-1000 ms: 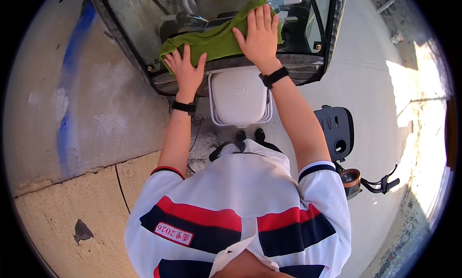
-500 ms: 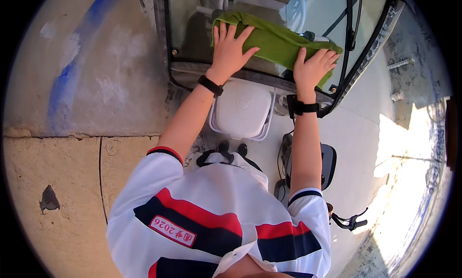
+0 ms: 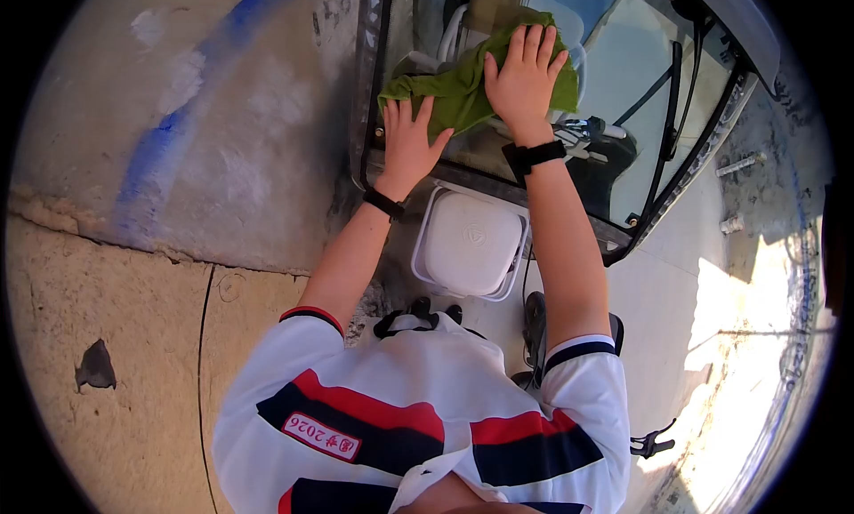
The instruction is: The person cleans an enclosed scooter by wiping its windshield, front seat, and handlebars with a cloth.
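Observation:
A green cloth (image 3: 463, 89) lies rumpled against the windshield glass (image 3: 614, 78) of a small vehicle. My left hand (image 3: 409, 148) presses on the cloth's lower left end, fingers spread, near the left frame of the glass. Higher up, my right hand (image 3: 525, 80) lies flat over the cloth's right part with its fingers stretched out. Neither hand is wrapped round the cloth. Each wrist wears a black band.
Below the glass stands a white lidded box (image 3: 471, 243) in a basket. A wiper arm (image 3: 673, 100) crosses the right side of the windshield. A concrete wall with blue paint (image 3: 169, 149) is at left. A handlebar (image 3: 654, 445) shows at lower right.
Both hands and the cloth have shifted left across the glass, my right hand the most, and also upward. The cloth is now more bunched and slanted. The view has shifted too.

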`<act>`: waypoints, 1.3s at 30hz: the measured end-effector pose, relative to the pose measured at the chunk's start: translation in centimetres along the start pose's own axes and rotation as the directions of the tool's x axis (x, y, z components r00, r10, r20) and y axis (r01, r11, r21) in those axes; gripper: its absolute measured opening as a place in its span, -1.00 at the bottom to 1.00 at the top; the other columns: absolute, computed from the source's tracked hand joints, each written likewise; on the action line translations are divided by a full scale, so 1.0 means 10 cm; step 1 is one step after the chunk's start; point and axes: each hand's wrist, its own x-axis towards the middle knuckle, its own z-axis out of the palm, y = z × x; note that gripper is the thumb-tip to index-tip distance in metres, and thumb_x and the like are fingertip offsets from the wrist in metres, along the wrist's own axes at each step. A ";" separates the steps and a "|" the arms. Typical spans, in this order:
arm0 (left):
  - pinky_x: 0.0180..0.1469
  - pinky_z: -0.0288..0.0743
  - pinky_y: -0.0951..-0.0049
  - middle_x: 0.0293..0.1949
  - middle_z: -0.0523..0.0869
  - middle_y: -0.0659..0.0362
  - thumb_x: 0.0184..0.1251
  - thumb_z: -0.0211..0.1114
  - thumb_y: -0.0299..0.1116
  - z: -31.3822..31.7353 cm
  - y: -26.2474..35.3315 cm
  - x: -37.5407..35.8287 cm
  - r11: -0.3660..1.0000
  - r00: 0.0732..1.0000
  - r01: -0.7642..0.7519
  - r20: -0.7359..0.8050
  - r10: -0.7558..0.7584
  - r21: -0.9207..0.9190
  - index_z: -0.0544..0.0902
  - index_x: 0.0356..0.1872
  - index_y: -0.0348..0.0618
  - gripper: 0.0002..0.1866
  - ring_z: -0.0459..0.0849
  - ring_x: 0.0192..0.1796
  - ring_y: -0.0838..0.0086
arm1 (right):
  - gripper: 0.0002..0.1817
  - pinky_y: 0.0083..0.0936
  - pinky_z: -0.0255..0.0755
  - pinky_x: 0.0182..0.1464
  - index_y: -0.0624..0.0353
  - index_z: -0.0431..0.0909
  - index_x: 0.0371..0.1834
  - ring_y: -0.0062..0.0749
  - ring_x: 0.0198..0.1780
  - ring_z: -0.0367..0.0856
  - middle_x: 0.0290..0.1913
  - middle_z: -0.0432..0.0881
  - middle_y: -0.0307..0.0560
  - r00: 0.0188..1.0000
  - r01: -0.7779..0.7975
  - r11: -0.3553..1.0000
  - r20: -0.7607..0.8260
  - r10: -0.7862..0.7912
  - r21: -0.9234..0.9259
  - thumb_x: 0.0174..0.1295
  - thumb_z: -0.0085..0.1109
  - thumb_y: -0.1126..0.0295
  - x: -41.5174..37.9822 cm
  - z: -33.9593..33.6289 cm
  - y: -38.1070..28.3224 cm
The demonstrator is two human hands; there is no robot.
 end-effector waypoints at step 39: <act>0.53 -0.14 -0.26 0.43 0.32 -0.17 0.45 0.20 -0.20 0.44 0.95 -0.29 0.954 0.955 -0.170 0.199 0.222 -0.249 0.41 0.42 -0.18 -0.43 0.11 0.52 -0.24 | -0.42 0.00 0.14 0.49 0.17 0.41 0.37 0.03 0.50 0.26 0.43 0.38 0.06 0.988 -0.002 0.993 -0.155 0.021 0.122 0.25 0.25 0.36 -0.31 -0.39 0.99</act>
